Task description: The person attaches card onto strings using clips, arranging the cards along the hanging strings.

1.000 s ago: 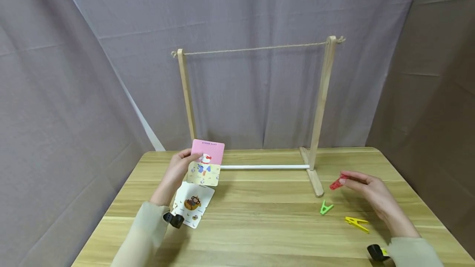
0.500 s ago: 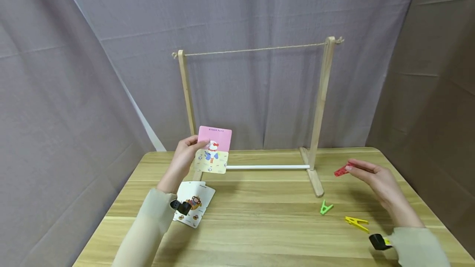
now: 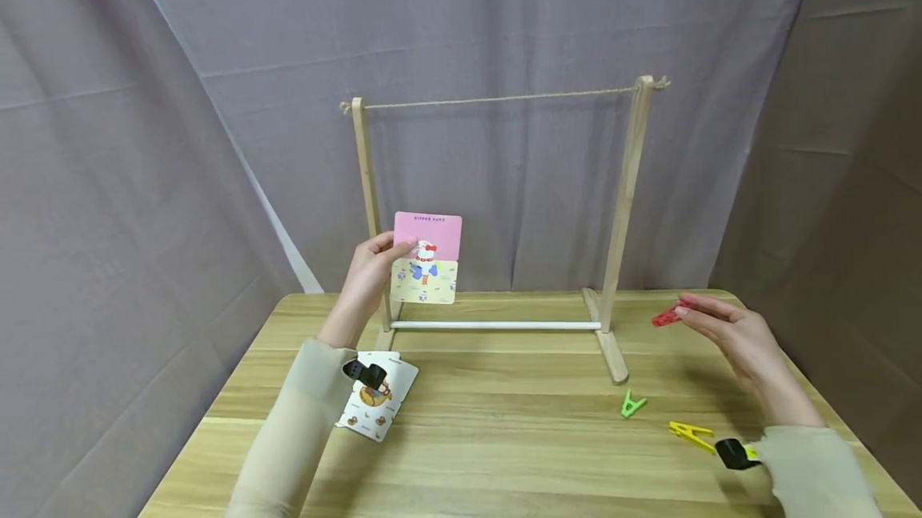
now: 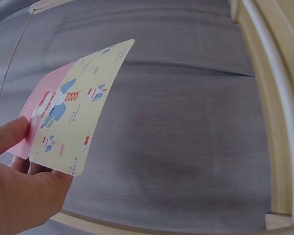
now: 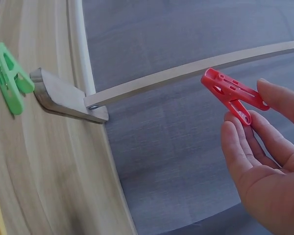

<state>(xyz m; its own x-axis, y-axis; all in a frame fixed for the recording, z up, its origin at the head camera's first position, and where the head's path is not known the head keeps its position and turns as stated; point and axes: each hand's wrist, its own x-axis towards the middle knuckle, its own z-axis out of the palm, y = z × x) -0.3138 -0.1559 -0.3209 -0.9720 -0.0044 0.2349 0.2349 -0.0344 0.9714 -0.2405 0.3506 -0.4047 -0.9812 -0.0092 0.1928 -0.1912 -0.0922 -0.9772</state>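
Observation:
My left hand (image 3: pixel 366 276) pinches a pink and yellow card (image 3: pixel 439 282) by its left edge, thumb on the printed face. The card is raised in front of the stand's left post, below the rope (image 3: pixel 497 99). In the left wrist view the card (image 4: pixel 83 117) tilts away, its cartoon figure visible. My right hand (image 3: pixel 742 346) holds a red clothespin (image 3: pixel 670 315) above the table's right side. In the right wrist view thumb and fingers sit on the handle ends of the red clothespin (image 5: pixel 230 90).
White cards (image 3: pixel 385 406) lie on the table under my left forearm. A green clothespin (image 3: pixel 631 403) and a yellow clothespin (image 3: pixel 691 434) lie at the right. The wooden stand (image 3: pixel 625 206) has a white lower bar (image 3: pixel 497 326). Grey curtain (image 3: pixel 504 14) hangs behind.
My left hand has lifted the pink and yellow card up and slightly right, away from the white cards. My right hand has risen a little with the red clothespin.

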